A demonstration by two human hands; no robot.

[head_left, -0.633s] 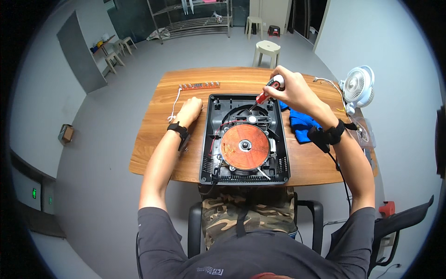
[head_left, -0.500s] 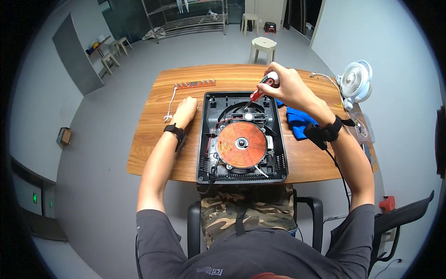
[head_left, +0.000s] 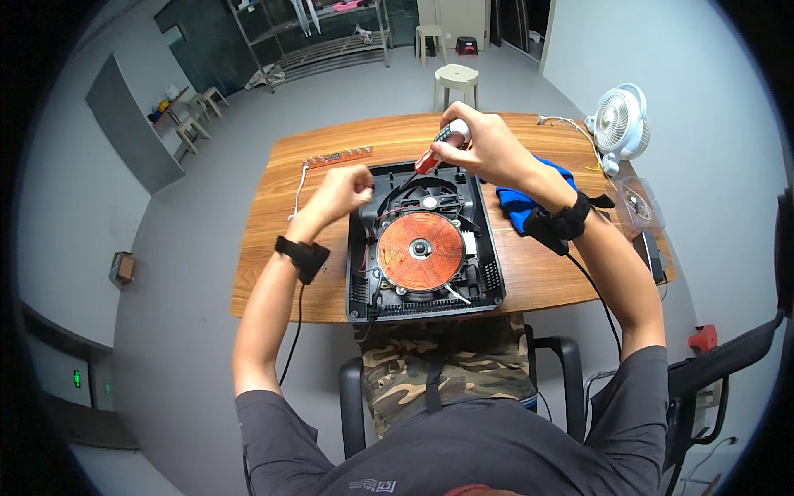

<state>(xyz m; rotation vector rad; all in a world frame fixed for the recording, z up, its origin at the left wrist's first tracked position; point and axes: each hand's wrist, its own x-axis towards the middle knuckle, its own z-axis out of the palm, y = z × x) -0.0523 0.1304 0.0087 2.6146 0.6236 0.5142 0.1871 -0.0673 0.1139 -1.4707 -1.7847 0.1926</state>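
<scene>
An opened induction cooker base (head_left: 351, 277), a black plastic housing, lies on the wooden table in front of me. Inside it sit a round copper coil (head_left: 401, 263) and, beyond that, a black cooling fan (head_left: 407, 197). My right hand (head_left: 490, 150) grips a screwdriver (head_left: 426, 161) with a red, white and black handle, its shaft slanting down-left over the housing's far part. The screwdriver's tip is hard to make out. At the housing's far left corner, my left hand (head_left: 341, 194) hovers with curled fingers pressed together; whatever they hold is hidden.
A narrow orange circuit board (head_left: 337, 157) with a white cable lies at the far left of the table. Blue cloth (head_left: 514, 212) is bunched right of the housing. Farther right are a white desk fan (head_left: 617, 121), a clear plastic box (head_left: 638, 201) and a black device (head_left: 650, 256).
My left hand has lifted off the table and moved right to the housing's far left corner. The screwdriver, still in my right hand, has shifted left and away from the fan.
</scene>
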